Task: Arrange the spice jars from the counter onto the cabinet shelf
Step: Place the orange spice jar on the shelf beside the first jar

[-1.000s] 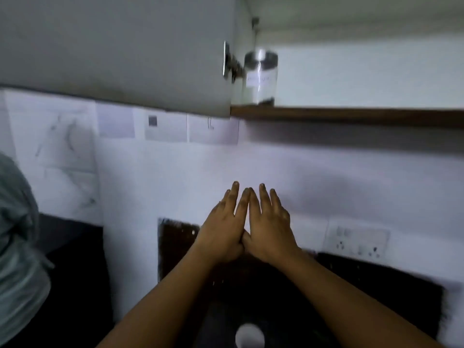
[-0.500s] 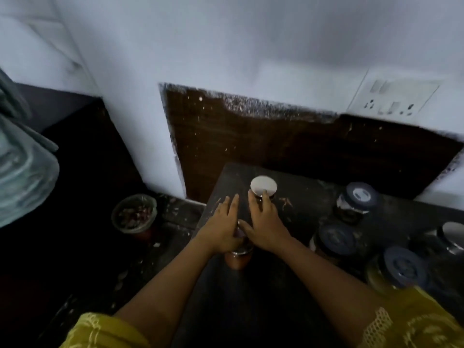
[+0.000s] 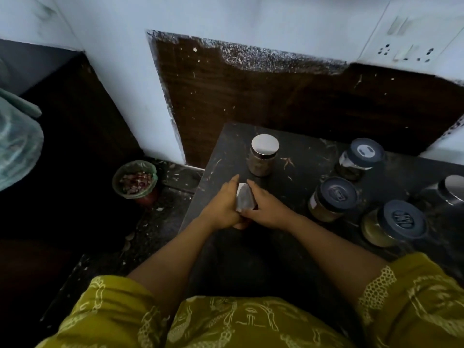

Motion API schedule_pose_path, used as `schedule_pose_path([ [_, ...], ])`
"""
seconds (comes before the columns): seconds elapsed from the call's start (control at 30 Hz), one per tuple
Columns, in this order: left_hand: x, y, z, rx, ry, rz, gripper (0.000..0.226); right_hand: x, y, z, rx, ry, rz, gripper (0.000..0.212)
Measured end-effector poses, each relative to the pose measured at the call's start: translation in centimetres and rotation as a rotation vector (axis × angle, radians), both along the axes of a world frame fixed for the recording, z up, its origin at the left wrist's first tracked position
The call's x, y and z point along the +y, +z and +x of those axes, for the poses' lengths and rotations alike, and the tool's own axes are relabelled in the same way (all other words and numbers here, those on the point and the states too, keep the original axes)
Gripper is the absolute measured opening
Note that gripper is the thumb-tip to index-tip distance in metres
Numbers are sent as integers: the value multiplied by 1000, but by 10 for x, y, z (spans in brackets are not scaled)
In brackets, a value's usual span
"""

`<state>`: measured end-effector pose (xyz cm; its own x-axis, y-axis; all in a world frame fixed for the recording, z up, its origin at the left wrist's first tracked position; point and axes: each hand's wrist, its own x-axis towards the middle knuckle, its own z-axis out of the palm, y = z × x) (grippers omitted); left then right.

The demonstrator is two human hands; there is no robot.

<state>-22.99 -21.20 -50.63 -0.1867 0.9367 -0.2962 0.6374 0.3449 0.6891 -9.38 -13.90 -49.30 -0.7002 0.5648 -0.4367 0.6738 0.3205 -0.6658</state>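
On the dark counter (image 3: 296, 187) my left hand (image 3: 222, 204) and my right hand (image 3: 267, 207) clasp a silver-lidded spice jar (image 3: 244, 200) from both sides; only its lid and a bit of its base show. Just behind it stands another silver-lidded jar (image 3: 263, 155) with brown contents. To the right stand three jars with dark blue lids: a far one (image 3: 361, 156), a middle one (image 3: 331, 198) and a near one (image 3: 395, 222). A further silver-lidded jar (image 3: 452, 188) sits at the right edge. The cabinet shelf is out of view.
A small green-lined bin (image 3: 135, 179) with scraps sits on the lower ledge to the left of the counter. A pale green bundle (image 3: 17, 141) hangs at the far left. A socket plate (image 3: 411, 36) is on the wall, top right.
The view has dropped from the cabinet shelf to the counter. My hands came down from in front of the wall and closed around the silver-lidded jar.
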Motion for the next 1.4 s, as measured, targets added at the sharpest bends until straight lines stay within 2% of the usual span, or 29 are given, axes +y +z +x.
schedule_pose_path([
  [0.13,-11,4,12,-131,130,82,99,0,1,20,125,-97,-111,97],
  [0.23,-14,17,14,-392,301,114,104,0,7,34,266,-171,-194,94],
  [0.33,-14,35,18,-662,352,139,100,-2,17,45,376,-187,-311,80],
  [0.47,-13,60,39,-842,379,189,86,-13,34,57,492,-246,-340,71],
  [0.53,-12,70,50,-810,412,276,80,-19,41,60,557,-315,-300,71],
  [0.6,-11,80,64,-671,428,380,78,-23,49,62,612,-392,-219,76],
  [0.7,-10,91,93,-556,343,475,101,-22,66,67,648,-474,-85,82],
  [0.8,-7,98,114,-515,287,449,116,-21,78,76,662,-429,-56,83],
  [0.87,-5,102,114,-548,317,456,119,-23,77,88,654,-344,3,96],
  [0.93,-6,106,109,-615,323,460,117,-25,78,101,677,-318,5,98],
  [1.0,-6,113,106,-728,301,447,113,-21,81,112,724,-328,-61,98],
  [1.1,-6,121,110,-877,271,443,107,-14,91,119,766,-274,-268,100],
  [1.17,-8,124,115,-887,248,447,101,-14,98,121,768,-211,-298,88],
  [1.23,-9,125,120,-808,218,437,100,-15,105,123,756,-206,-232,82],
  [1.3,-9,131,122,-639,194,422,95,-18,110,124,753,-235,-164,84],
  [1.4,-12,137,124,-403,97,384,92,-20,111,128,742,-324,-5,97],
])
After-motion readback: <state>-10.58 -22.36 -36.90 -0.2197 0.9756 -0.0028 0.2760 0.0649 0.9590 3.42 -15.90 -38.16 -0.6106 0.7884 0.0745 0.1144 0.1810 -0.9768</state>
